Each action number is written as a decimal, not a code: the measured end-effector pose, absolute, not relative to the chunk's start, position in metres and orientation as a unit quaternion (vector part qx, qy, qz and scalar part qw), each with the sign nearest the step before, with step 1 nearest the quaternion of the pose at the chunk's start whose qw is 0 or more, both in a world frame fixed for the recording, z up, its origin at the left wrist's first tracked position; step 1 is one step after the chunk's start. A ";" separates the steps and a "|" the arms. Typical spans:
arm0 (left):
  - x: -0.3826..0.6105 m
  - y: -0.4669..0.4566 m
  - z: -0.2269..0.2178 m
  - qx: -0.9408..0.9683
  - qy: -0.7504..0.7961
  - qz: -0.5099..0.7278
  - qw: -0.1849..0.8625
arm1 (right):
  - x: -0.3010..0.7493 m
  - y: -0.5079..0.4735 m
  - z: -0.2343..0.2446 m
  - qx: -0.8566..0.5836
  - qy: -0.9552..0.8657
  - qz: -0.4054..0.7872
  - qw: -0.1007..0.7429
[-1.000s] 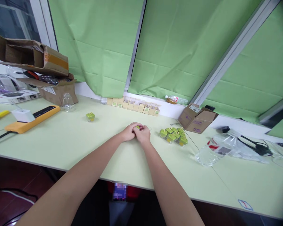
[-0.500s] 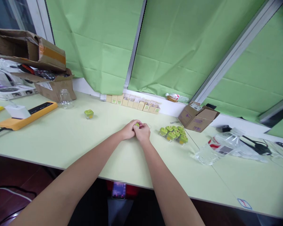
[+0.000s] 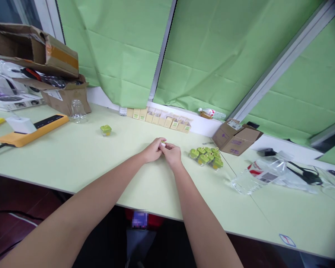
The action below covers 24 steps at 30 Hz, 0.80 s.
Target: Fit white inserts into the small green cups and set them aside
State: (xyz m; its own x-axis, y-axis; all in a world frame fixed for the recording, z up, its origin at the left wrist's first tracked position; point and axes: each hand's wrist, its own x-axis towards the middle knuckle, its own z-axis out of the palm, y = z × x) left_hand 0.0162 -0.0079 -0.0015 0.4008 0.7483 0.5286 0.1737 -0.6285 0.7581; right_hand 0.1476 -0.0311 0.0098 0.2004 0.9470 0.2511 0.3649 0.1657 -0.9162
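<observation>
My left hand (image 3: pixel 153 150) and my right hand (image 3: pixel 173 153) meet at the middle of the pale green table (image 3: pixel 72 156). Both are pinched round one small green-and-clear piece (image 3: pixel 163 143), which shows only as a sliver between the fingertips. A cluster of several green-capped pieces (image 3: pixel 207 157) lies just right of my right hand. One single green-capped piece (image 3: pixel 105 130) stands alone to the left, apart from both hands.
A row of small cream boxes (image 3: pixel 159 119) lines the back edge. An open cardboard box (image 3: pixel 236 137) sits at back right, crumpled clear plastic bags (image 3: pixel 257 175) and a black cable (image 3: pixel 304 173) farther right. An orange power strip (image 3: pixel 30 132), a glass jar (image 3: pixel 77 111) and stacked cartons (image 3: pixel 39 63) stand left.
My hands have shifted slightly right and loosened from a tight clasp to a fingertip pinch on the small piece. The camera view drifted a little.
</observation>
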 end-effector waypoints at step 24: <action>0.014 -0.017 0.005 0.816 0.238 0.439 0.290 | 0.145 -0.040 0.015 -0.625 -0.542 0.260 0.499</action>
State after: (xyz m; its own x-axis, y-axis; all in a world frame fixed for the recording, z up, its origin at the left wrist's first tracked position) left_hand 0.0136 -0.0174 0.0053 0.5019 0.6433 0.5781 0.1337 -0.7181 0.6830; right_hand 0.1448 -0.0396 0.0147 0.2778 0.9362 0.2153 0.4169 0.0844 -0.9050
